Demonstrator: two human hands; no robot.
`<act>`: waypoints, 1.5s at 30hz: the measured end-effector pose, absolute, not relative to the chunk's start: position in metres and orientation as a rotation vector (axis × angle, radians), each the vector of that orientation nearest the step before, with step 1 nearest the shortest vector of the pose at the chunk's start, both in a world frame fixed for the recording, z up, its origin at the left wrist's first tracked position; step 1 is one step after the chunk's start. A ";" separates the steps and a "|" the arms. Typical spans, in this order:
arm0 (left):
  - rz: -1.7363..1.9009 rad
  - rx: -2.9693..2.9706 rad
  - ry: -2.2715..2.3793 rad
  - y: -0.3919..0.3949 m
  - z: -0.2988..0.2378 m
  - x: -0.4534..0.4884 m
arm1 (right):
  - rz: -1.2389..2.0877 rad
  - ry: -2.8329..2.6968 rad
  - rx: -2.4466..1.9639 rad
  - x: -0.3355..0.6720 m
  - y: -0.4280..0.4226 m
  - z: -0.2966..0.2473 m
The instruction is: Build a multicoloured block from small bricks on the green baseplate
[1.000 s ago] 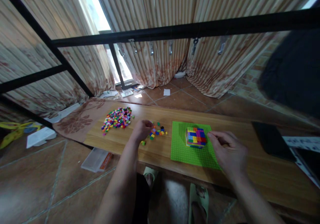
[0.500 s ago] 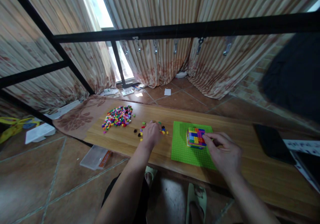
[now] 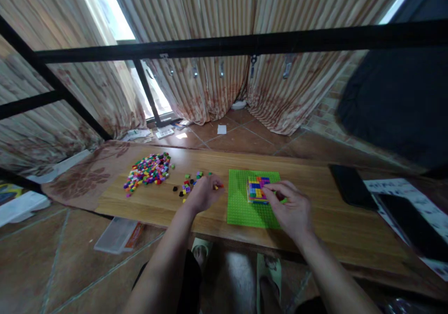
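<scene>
A square block built of colourful toy bricks sits on a green studded baseplate. My right hand is at the block's right side, thumb and fingertips closed at its upper right corner and covering part of it. Left of the baseplate, my left hand pinches a small red brick at its fingertips, above the table. Several loose bricks lie beside and behind that hand, some of them hidden by it.
A large heap of mixed small bricks covers the left part of the wooden table. At the right lie a black flat object and a dark device on a printed sheet. A black metal bar crosses beyond the table.
My left hand has lifted from the loose bricks towards the baseplate, now with a small red brick in its fingertips. My right hand stays at the block. The whole view has shifted sideways.
</scene>
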State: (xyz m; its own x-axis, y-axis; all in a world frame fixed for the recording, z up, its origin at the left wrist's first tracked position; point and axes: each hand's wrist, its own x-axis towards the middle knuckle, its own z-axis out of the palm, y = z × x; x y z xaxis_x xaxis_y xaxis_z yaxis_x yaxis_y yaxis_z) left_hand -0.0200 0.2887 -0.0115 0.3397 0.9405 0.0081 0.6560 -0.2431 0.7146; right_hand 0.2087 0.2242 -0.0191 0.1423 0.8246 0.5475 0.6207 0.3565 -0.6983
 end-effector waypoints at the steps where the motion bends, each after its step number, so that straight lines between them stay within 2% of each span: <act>1: 0.646 1.902 1.245 0.287 -0.009 -0.017 | 0.271 -1.595 -1.319 0.207 0.223 -0.019; 4: 0.722 1.604 0.941 0.281 -0.006 -0.003 | 0.340 -1.724 -1.242 0.199 0.218 -0.016; 10: 0.621 1.369 0.767 0.270 -0.003 0.023 | 0.301 -1.877 -1.193 0.193 0.211 -0.016; 14: 0.536 1.396 0.774 0.266 0.000 0.029 | 0.334 -1.891 -1.231 0.197 0.207 -0.016; 21: 0.341 1.498 0.716 0.261 -0.009 0.035 | 0.615 -1.878 -1.347 0.209 0.191 -0.007; 29: 0.280 1.507 0.770 0.254 -0.020 0.049 | 0.862 -1.901 -1.376 0.227 0.186 -0.006; 36: 0.228 1.425 0.776 0.255 -0.014 0.041 | 0.871 -1.852 -1.431 0.236 0.190 -0.015; 40: 0.390 1.446 0.923 0.272 -0.012 0.025 | 0.730 -1.605 -1.491 0.240 0.200 -0.029; 45: 0.695 1.438 1.151 0.288 -0.017 0.024 | 0.716 -1.462 -1.495 0.234 0.210 -0.035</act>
State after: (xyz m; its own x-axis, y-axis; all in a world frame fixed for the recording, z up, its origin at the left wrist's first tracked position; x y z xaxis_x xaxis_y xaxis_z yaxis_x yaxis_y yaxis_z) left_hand 0.0238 0.2875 -0.0167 0.3525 0.9181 -0.1812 0.2674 0.0867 0.9597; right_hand 0.2339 0.2096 -0.0353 0.1335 0.9744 0.1807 0.4548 0.1018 -0.8848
